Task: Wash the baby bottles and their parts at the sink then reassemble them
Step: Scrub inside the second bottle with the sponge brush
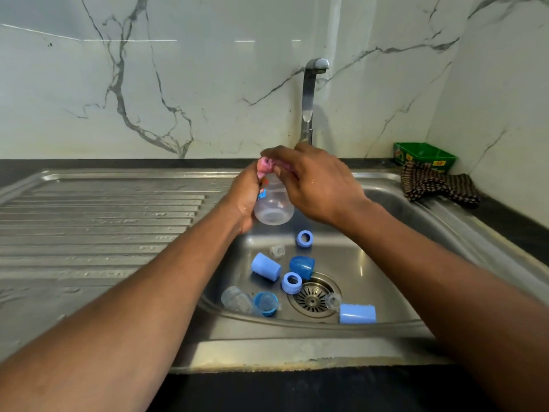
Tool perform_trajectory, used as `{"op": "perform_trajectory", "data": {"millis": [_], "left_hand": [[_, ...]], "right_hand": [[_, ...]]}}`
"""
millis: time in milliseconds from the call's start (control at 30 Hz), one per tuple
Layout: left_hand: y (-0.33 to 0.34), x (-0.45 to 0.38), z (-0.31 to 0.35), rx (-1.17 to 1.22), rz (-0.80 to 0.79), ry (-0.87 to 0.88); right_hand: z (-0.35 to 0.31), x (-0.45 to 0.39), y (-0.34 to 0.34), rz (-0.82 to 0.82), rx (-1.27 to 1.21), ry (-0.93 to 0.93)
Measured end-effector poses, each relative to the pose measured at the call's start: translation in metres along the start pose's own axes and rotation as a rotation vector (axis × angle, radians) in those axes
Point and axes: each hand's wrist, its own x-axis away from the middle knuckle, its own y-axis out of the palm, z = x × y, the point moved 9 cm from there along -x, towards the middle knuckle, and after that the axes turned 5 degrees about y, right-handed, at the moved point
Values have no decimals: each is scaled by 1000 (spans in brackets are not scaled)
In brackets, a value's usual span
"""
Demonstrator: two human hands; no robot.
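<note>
- White marble-look wall panels with grey veins are standing behind a steel sink (395, 203), which is sitting in a dark worktop (505, 221), with a ribbed draining board (98, 221) running off to the left.
- A steel tap (309, 96) is rising at the back wall, right behind the hands.
- The left hand (245, 197) is gripping a clear baby bottle (273, 206) from the side, holding it above the basin with its base tilted toward the camera.
- The right hand (315, 182) is curling over the top of that bottle, its fingers pressing a pink sponge (264, 166) at the bottle's mouth.
- Loose parts are lying on the basin floor around the drain (313, 295):
- a light blue ring (304, 238) nearest the back, with a clear teat (277, 250) just to its left;
- a light blue cap (265, 266) on its side, and a darker blue cap (302, 266) beside it;
- a second light blue ring (291, 282) touching the drain's edge;
- a second clear bottle (236, 299) lying at the front left, with a blue collar (266, 303) at its right end;
- another clear teat (332, 301) and a third light blue cap (357, 313) at the front right.
- A green box (424, 156) is sitting in the far right corner, with a brown checked cloth (436, 184) lying crumpled in front of it, partly over the sink's rim.
</note>
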Motion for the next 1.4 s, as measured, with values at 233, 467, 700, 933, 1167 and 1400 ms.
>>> {"op": "perform_trajectory", "data": {"millis": [233,467,700,933,1167,1400], "left_hand": [[-44,9,23,-59,249,85],[-21,43,57,-107,338,309],[-33,58,80,-130,524,586],[-10,69,110,-345,519,876],[-3,67,113,-522,472,1011],[-1,72,116,-653,423,1071]], "right_hand": [[-25,23,14,-229,-92,-193],[11,8,-10,-42,-465,147],[17,17,23,-339,-1104,518],[13,11,54,-442,-1397,618],[-1,22,83,-755,-1600,640],[4,20,77,-697,-1395,602]]}}
